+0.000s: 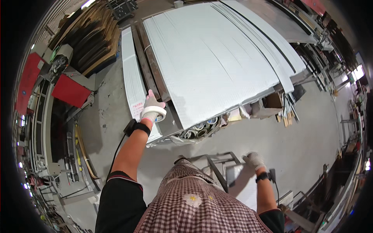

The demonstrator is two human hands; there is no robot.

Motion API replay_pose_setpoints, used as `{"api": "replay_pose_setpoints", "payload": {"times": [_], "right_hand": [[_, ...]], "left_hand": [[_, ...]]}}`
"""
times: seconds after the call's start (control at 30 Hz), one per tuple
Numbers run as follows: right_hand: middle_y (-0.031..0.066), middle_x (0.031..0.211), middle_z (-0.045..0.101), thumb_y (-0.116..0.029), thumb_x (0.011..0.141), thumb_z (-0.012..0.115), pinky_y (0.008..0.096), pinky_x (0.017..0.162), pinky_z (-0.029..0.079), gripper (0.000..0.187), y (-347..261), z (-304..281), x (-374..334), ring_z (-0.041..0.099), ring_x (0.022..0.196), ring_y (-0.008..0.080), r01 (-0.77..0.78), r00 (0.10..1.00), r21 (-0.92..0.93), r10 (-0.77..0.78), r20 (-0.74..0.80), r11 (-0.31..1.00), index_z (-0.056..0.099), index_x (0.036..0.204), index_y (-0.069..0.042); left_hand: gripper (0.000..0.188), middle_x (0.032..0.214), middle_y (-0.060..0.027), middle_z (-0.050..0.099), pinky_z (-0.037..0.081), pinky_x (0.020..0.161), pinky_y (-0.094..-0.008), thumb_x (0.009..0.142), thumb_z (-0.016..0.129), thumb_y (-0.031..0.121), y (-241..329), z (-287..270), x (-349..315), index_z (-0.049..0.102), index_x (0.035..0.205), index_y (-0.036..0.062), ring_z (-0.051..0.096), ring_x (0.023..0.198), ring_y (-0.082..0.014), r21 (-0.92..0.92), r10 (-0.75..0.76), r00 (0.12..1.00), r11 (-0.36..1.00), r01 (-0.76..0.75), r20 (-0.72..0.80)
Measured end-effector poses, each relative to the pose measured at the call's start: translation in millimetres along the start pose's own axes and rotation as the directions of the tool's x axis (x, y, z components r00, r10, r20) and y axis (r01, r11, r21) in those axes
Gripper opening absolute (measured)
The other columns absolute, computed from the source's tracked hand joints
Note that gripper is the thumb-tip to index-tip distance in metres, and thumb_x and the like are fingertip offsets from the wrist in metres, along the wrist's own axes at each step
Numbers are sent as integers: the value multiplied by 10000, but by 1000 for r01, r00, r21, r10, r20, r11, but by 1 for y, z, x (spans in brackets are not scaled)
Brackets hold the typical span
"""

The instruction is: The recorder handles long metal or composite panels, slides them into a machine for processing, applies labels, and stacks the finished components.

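My left hand (152,104), in a pale glove with pink fingertips, reaches over the near left part of the table. Its finger and thumb are spread, and a roll of white tape (155,110) encircles the hand near the wrist. Close to the fingertips lie the near ends of two long brown bars (153,64). Left of these is a narrow white panel (133,77) with red print. A large stack of white sheets (217,66) lies to their right. My right hand (254,160), also gloved, hangs low beside a metal-framed cart (233,173); its fingers are partly hidden.
Rolls (198,133) and an open cardboard box (273,101) sit under the table's near edge. Red machine panels (71,90) and stacked brown sheets (87,37) stand at the left. Dark cords run from bands on both my wrists.
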State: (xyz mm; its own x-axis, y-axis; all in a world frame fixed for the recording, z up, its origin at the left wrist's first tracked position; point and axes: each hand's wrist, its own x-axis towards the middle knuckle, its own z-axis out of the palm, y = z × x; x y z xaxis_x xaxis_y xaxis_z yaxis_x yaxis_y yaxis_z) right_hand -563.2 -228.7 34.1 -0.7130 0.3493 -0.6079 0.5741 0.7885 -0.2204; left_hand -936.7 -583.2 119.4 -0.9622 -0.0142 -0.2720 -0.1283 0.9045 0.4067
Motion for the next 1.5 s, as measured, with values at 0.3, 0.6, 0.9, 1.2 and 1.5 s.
{"api": "replay_pose_setpoints", "payload": {"times": [0.3,0.6,0.9,1.2,1.5], "right_hand": [[150,906,677,-139,800,618,379,717,518,347,188,-24,-6,651,811,328,-52,908,274,160,-389,960,633,1146,-137],[200,1108,586,-87,839,606,437,795,461,584,-87,-236,148,585,937,356,631,471,-289,-651,-595,720,360,1356,31],[160,1147,537,-459,892,560,382,971,398,678,-350,-239,167,505,1064,305,368,572,906,-819,-41,211,386,1332,27],[141,1403,412,-873,623,514,410,1045,347,1122,-498,-193,213,407,1242,298,-382,430,921,-869,244,70,374,1409,-84],[129,1232,568,-651,703,678,381,999,409,804,-421,-199,193,520,1142,245,-544,239,839,-964,121,-29,539,1242,-72]], "left_hand": [[1055,1100,-259,541,490,850,-407,711,706,129,5,11,28,-2,1493,109,586,984,-361,391,40,997,918,-63,66],[965,1113,-221,522,487,804,-461,752,650,104,31,-31,-8,42,1497,178,590,952,-370,423,7,987,903,-75,160],[708,1003,-212,498,458,732,-453,717,553,-19,56,-131,-107,373,1390,113,523,830,-421,35,393,919,919,-392,-31],[767,955,-243,569,473,572,-480,579,585,-11,138,-113,-267,487,1323,153,565,690,-431,215,265,963,945,-246,-59],[398,911,-183,531,441,623,-443,792,546,103,25,62,-330,504,1184,47,554,743,-356,-145,152,972,973,-179,-178]]}}
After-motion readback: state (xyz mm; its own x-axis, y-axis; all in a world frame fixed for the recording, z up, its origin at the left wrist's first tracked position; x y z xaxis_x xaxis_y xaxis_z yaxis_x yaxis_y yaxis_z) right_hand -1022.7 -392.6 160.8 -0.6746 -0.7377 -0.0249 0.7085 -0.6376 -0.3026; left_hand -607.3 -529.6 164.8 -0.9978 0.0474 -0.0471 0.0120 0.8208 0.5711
